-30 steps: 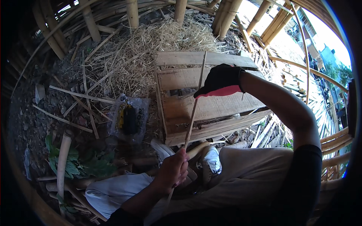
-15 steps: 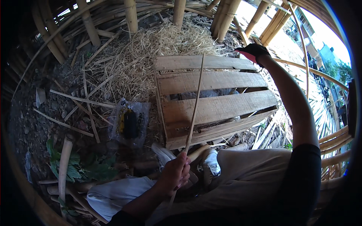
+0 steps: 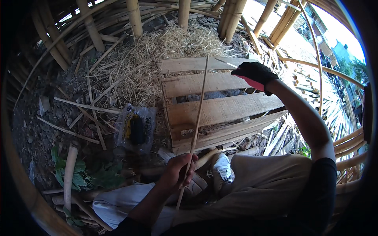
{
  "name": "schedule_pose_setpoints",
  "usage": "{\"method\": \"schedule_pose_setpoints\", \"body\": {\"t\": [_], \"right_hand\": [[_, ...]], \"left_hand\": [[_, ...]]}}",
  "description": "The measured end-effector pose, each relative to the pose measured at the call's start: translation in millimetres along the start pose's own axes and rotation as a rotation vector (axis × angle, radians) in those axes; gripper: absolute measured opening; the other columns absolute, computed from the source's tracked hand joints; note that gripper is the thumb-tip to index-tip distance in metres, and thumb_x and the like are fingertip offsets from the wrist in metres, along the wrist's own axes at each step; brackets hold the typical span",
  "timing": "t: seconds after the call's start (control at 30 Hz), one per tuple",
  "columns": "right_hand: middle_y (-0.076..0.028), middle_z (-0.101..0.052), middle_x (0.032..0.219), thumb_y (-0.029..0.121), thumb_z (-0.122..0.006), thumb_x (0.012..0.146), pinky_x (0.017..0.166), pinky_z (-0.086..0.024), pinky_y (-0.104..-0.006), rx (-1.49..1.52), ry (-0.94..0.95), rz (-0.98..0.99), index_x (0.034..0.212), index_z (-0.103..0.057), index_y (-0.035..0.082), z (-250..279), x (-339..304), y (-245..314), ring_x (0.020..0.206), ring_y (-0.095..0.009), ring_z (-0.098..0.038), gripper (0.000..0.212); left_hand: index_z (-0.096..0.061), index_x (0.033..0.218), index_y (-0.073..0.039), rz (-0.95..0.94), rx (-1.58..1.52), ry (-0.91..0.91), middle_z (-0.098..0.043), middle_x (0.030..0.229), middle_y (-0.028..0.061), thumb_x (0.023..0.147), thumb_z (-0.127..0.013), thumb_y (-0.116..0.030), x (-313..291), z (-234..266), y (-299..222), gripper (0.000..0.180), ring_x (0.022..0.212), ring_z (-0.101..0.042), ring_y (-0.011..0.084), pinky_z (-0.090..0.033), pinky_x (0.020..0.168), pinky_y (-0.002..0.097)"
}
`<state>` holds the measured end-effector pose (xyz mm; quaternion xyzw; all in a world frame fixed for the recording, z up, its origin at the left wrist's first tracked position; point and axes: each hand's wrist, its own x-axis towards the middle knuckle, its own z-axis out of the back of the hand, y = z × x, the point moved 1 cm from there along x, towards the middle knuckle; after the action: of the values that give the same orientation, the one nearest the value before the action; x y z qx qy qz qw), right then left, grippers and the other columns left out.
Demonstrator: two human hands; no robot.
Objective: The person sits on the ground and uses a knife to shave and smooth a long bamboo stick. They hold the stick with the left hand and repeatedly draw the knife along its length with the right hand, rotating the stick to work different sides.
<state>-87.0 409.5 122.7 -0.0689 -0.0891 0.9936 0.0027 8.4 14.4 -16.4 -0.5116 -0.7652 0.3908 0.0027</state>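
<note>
My bare left hand (image 3: 179, 173) is closed around the lower part of a long, thin bamboo strip (image 3: 200, 112), which slants upward over the wooden crate (image 3: 220, 108). The strip's lower end reaches down over my lap. Above the crate's far right part is my right hand (image 3: 255, 75), in a black glove with a pinkish-red palm. Its fingers are closed on what looks like a knife; a narrow pale blade (image 3: 225, 62) points left from them toward the strip's tip, apart from it. The handle is hidden in the glove.
Left of the crate lies a clear plastic bag (image 3: 136, 128) with a black and yellow thing inside. Shavings (image 3: 149, 59) are heaped behind the crate. Bamboo posts (image 3: 183, 15) stand at the back, and a cut bamboo piece (image 3: 69, 171) leans at lower left beside green leaves (image 3: 80, 173).
My right hand has come left and down, from beyond the crate's far right corner to above its slats, and the blade now shows. My left hand keeps its hold; the strip has shifted slightly left.
</note>
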Motion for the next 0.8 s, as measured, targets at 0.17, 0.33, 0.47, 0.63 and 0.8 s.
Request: {"method": "schedule_pose_setpoints", "body": {"t": [0.17,0.33,0.47,0.63,0.8], "right_hand": [[-0.014,-0.066,0.105,0.031,-0.056,0.102,0.085,-0.055,-0.0461,0.080,-0.030,0.073,0.120,-0.070,0.020,47.3,-53.2,75.4,0.095,-0.033,-0.067,0.025],[-0.006,-0.071,0.103,0.030,-0.055,0.102,0.083,-0.055,-0.0410,0.035,-0.216,0.427,0.114,-0.072,0.023,54.8,-105.4,103.6,0.096,-0.026,-0.069,0.022],[-0.013,-0.074,0.099,0.039,-0.055,0.103,0.084,-0.056,-0.0432,0.473,0.314,0.159,0.113,-0.073,0.015,49.9,-132.3,137.0,0.095,-0.033,-0.072,0.032],[-0.018,-0.073,0.095,0.047,-0.043,0.106,0.080,-0.056,-0.0491,0.379,0.342,0.113,0.121,-0.071,0.020,41.8,-113.1,161.3,0.090,-0.039,-0.071,0.042],[-0.019,-0.071,0.092,0.041,-0.041,0.108,0.074,-0.056,-0.0490,0.342,0.103,0.241,0.133,-0.065,0.027,8.0,-94.8,150.3,0.084,-0.038,-0.071,0.038]], "left_hand": [[-0.053,0.106,-0.010,-0.065,-0.145,0.087,-0.050,0.068,0.0011,0.106,-0.051,-0.041,7.1,9.7,3.0,0.031,0.043,-0.046,0.0101,-0.036,0.038,0.0247],[-0.049,0.102,-0.012,-0.057,-0.228,0.199,-0.047,0.066,0.0009,0.106,-0.049,-0.044,4.1,13.9,9.1,0.032,0.041,-0.044,0.0105,-0.035,0.038,0.0244],[-0.047,0.101,-0.014,-0.027,-0.233,0.195,-0.045,0.062,0.0006,0.105,-0.049,-0.046,-2.5,15.1,7.4,0.033,0.038,-0.042,0.0107,-0.033,0.037,0.0242],[-0.046,0.105,-0.013,0.005,-0.242,0.213,-0.039,0.053,-0.0014,0.104,-0.053,-0.053,-0.4,14.0,6.1,0.040,0.035,-0.040,0.0111,-0.032,0.036,0.0242],[-0.046,0.108,-0.015,-0.063,-0.130,0.162,-0.041,0.054,-0.0035,0.106,-0.047,-0.054,-7.2,17.3,10.3,0.039,0.035,-0.041,0.0088,-0.033,0.038,0.0229]]}}
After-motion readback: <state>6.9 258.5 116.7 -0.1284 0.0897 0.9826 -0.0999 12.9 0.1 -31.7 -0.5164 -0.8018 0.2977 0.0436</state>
